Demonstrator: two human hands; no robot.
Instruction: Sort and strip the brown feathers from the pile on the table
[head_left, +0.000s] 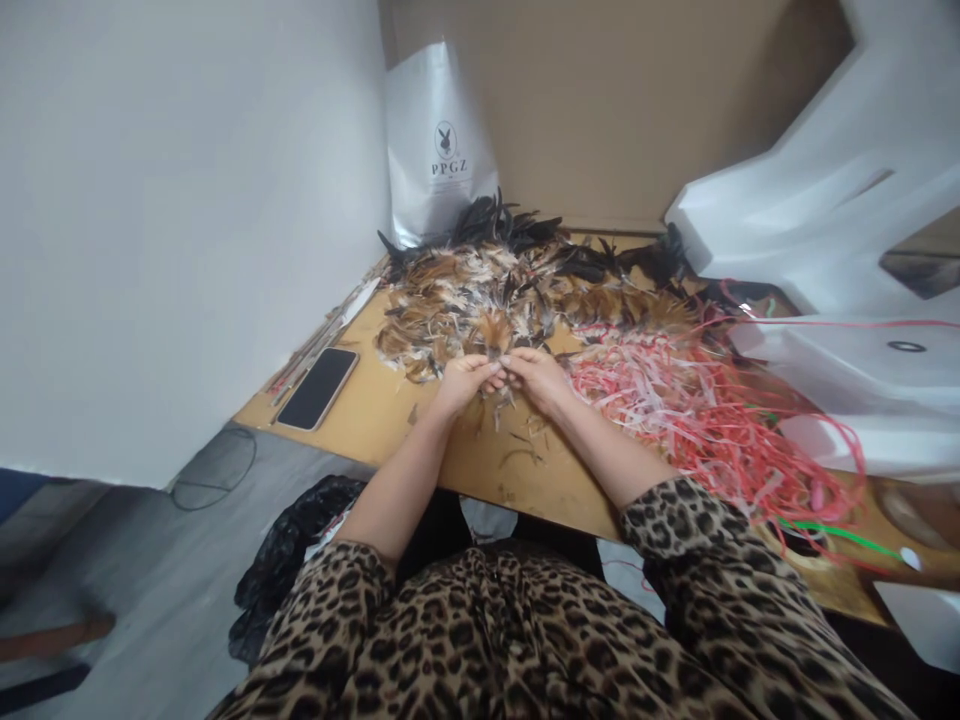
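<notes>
A small bunch of brown feathers (495,330) stands up from between my two hands, fluffy ends pointing away from me. My left hand (468,382) pinches its base from the left. From the right, my right hand (537,376) closes on the same base with thumb and fingertips. The fingers of both hands nearly meet and partly hide the quill ends. Just beyond them spreads a big pile of brown, cream and black feathers (442,285). A few loose dark scraps lie on the table (480,460) below my hands.
A phone (318,388) lies at the table's left edge by a white panel (187,200). Red and pink ribbons (697,410) heap up at right, beside white moulded forms (795,200). A silvery bag (439,150) stands behind the feathers. A black plastic bag (292,560) is below.
</notes>
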